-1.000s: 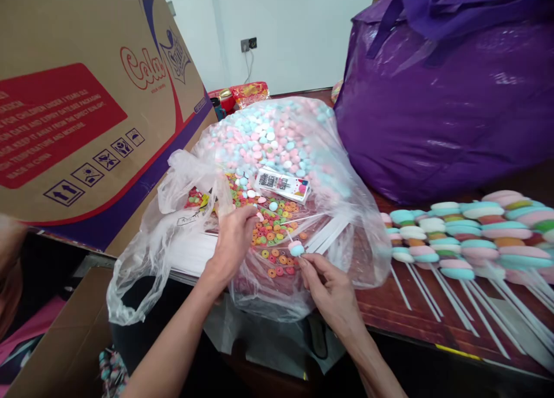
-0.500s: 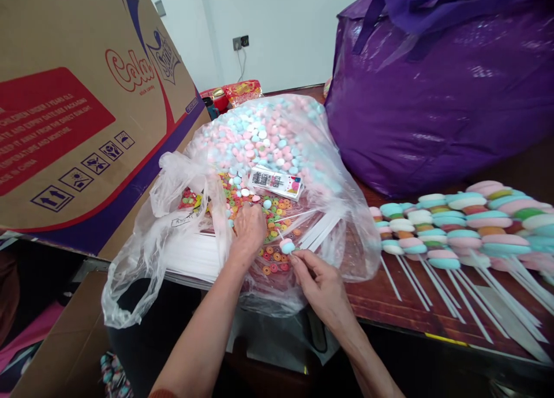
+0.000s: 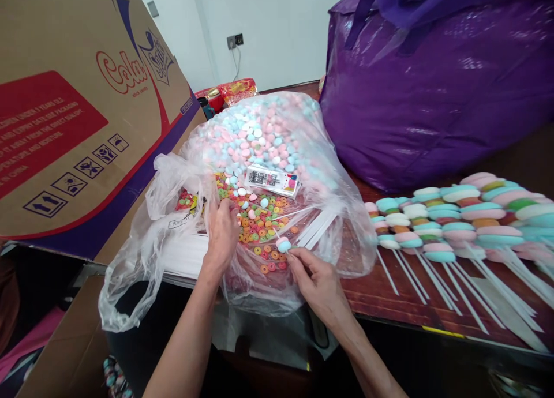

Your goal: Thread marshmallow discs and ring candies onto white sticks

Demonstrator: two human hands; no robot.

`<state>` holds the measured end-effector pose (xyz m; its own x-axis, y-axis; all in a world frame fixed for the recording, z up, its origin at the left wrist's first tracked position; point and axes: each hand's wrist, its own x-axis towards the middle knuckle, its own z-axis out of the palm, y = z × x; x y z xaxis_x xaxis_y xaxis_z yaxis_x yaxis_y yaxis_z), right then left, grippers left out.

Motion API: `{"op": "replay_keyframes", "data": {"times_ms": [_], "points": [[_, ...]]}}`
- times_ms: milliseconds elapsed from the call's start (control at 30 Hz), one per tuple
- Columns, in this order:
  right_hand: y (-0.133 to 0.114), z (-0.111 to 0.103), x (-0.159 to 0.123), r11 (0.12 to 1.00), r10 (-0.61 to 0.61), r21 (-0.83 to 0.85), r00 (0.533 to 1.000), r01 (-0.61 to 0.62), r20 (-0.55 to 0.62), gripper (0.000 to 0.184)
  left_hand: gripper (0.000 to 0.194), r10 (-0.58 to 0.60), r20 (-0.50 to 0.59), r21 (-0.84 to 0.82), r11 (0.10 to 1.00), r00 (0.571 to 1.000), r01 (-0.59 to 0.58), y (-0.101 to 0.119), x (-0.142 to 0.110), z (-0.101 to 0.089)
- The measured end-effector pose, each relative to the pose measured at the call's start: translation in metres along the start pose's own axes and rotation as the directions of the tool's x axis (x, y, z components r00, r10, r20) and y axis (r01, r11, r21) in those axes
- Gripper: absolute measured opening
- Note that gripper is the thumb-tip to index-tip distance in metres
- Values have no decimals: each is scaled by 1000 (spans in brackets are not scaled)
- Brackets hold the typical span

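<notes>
Over the near part of the clear plastic bag [image 3: 361, 245], in the head view, a stick [image 3: 275, 232] is held by the right hand [image 3: 318, 280]. It is pinched at its lower part between thumb and forefinger, the fingertips closed together. From this grip its long axis is directed forward and to the left, with the bare tip extending beyond a candy [image 3: 283, 244]. The rings [image 3: 259, 229] are spread on both sides of the tip, mostly ahead and to the left. The left hand [image 3: 224, 231] is placed over their left edge, left of the tip and slightly farther forward; it is the nearer hand to the rings at that edge. Its fingers are curled with a narrow opening; whether anything is pinched cannot be told.

Appearance: the stick is thin, white and straight. The candy is rounded, pink above and pale blue below, and is threaded just beyond the right fingertips. The rings are small, holed, and coloured red, orange, yellow and green. Loose pink, blue and white discs [image 3: 270, 134] are heaped behind, with cards [image 3: 272, 180] laid at their near edge. Spare sticks [image 3: 318, 228] are seen to the right; farther right, loaded sticks [image 3: 437, 228] are laid in rows on the table [image 3: 367, 300].
</notes>
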<state>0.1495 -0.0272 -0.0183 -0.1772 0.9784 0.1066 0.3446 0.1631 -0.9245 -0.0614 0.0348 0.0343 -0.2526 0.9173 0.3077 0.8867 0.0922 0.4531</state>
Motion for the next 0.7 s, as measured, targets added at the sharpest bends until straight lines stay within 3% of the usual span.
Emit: {"op": "replay_keyframes", "data": {"times_ms": [133,233,400,567,700], "points": [[1,0,0,1000,-12,-11,1000,12,1,30,24,38,132,156,986,991,-59,3,4,1],[1,0,0,1000,-7,-15,1000,7,6,30,29,30,266,256,961,963,-101,12,10,5],[0,0,1,1000,-19,-9,1000,20,5,30,27,29,391,368,911,920,-185,22,18,10],[-1,1,1,1000,-18,-24,1000,17,-13,31,29,19,379,413,891,925,-188,24,25,16],[-2,0,1,999,-22,-47,1000,22,-8,32,21,43,312,316,937,949,-147,24,22,11]]}}
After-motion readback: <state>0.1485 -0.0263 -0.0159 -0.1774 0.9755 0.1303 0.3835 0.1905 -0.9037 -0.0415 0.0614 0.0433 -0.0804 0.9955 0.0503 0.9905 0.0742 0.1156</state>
